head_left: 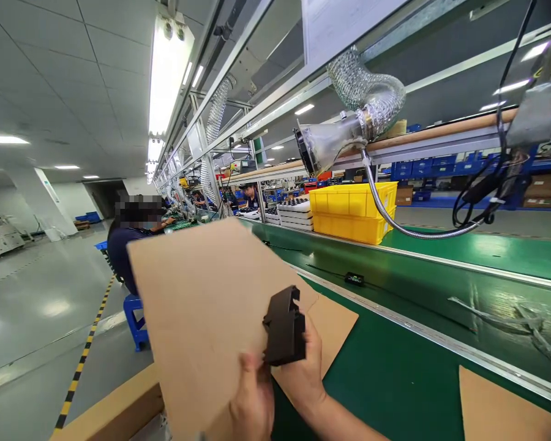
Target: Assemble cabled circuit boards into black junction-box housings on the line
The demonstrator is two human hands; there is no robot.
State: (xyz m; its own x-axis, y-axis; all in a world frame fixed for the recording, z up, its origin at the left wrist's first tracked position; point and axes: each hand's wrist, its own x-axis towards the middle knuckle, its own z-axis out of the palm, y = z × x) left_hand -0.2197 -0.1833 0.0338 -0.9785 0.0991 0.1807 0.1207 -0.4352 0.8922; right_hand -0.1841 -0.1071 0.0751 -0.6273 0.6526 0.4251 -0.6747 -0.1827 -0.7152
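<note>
A large flat sheet of brown cardboard (197, 306) is raised and tilted at the centre left. My left hand (253, 395) grips its right edge near the bottom, with the thumb on the face toward me. Just right of it, my right hand (303, 367) holds a black plastic part (283, 327) in front of the sheet's right side. The two hands are close together. Behind the right hand, another cardboard piece (333, 327) lies on the green bench (386, 367).
Beyond the metal rail, a small black module (354, 278) with cables lies on the green surface. Yellow bins (353, 211) stand farther back, under a flexible duct (367, 92). An open carton (119, 407) is at lower left; a seated person (122, 251) is behind the sheet.
</note>
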